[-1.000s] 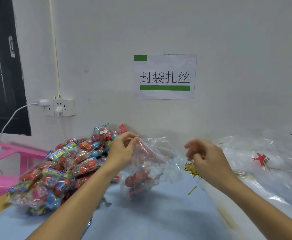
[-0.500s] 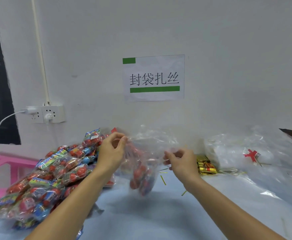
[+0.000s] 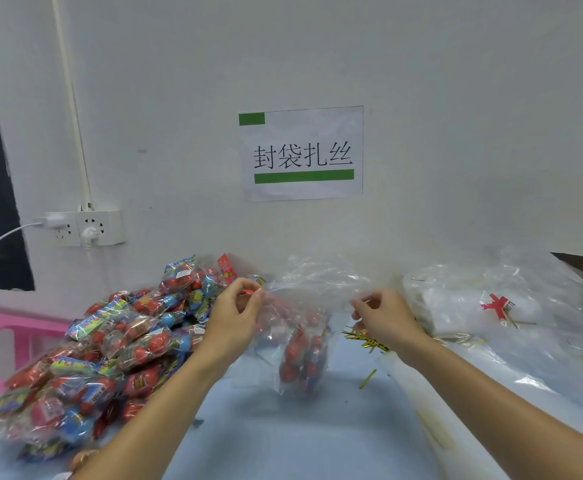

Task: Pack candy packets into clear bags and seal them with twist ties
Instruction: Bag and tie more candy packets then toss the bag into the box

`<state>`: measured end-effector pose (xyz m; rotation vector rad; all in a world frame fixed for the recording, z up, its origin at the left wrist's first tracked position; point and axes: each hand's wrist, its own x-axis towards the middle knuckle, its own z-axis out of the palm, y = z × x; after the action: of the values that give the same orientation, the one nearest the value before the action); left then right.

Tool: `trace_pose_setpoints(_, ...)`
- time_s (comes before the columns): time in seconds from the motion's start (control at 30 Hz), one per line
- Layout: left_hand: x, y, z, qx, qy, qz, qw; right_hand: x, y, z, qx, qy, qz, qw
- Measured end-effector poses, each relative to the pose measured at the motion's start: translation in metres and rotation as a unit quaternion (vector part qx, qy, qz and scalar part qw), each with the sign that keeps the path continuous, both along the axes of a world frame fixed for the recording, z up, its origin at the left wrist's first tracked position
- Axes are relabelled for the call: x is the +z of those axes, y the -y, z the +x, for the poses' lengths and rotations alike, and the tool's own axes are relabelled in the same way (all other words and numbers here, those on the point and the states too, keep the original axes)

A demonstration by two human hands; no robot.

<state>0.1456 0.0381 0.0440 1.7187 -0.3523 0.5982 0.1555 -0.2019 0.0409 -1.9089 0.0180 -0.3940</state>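
Observation:
A clear bag (image 3: 305,344) with red and blue candy packets in its bottom hangs between my hands above the blue table. My left hand (image 3: 236,315) pinches the bag's top left edge. My right hand (image 3: 383,315) pinches the top right edge, so the mouth is stretched wide. A big heap of candy packets (image 3: 110,351) lies at the left. Gold twist ties (image 3: 366,339) lie in a bunch just below my right hand, and a single tie (image 3: 368,378) lies loose on the table.
A pile of empty clear bags (image 3: 484,306) with a red tag lies at the right by the wall. A pink plastic stool (image 3: 3,337) stands beyond the table's left edge. A wall socket with a white cable (image 3: 82,228) is above the heap.
My right hand came in from the right and took hold of the bag's right edge. Both hands then pulled the mouth wider apart, and the bag hangs straighter.

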Motion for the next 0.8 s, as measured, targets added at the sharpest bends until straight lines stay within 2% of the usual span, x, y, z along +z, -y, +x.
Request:
trace_pose_setpoints(0.17, 0.005, 0.007, 0.002, -0.042, -0.015, 0.060, 0.997, -0.025, 0.006, -0.007, -0.016, -0.015, 0.086, 0.996)
trace_pose_setpoints(0.3, 0.002, 0.004, -0.001, -0.119, -0.050, 0.122, 0.984, -0.044, 0.011, -0.019, 0.028, 0.013, 0.150, 0.988)
trace_pose_setpoints(0.43, -0.008, 0.002, -0.009, -0.130, -0.081, 0.306, 0.940, -0.048, 0.027, -0.027, 0.041, 0.039, 0.215, 0.975)
trace_pose_setpoints(0.5, -0.015, 0.007, -0.010, -0.124, -0.078, 0.344, 0.927, -0.045, 0.040, -0.027, -0.001, 0.045, 0.222, 0.974)
trace_pose_setpoints(0.57, -0.021, 0.012, -0.011, -0.114, -0.071, 0.341, 0.931, -0.039, 0.057, -0.030, -0.059, 0.047, 0.263, 0.962)
trace_pose_setpoints(0.7, -0.031, 0.011, -0.012, -0.138, -0.101, 0.359, 0.917, -0.025, 0.096, -0.038, -0.133, 0.081, 0.400, 0.903)
trace_pose_setpoints(0.77, -0.029, 0.007, -0.011, -0.159, -0.116, 0.337, 0.921, -0.019, 0.105, -0.044, -0.168, 0.109, 0.397, 0.896)
trace_pose_setpoints(0.8, -0.028, 0.005, -0.009, -0.151, -0.116, 0.297, 0.936, -0.016, 0.104, -0.047, -0.184, 0.128, 0.378, 0.898)
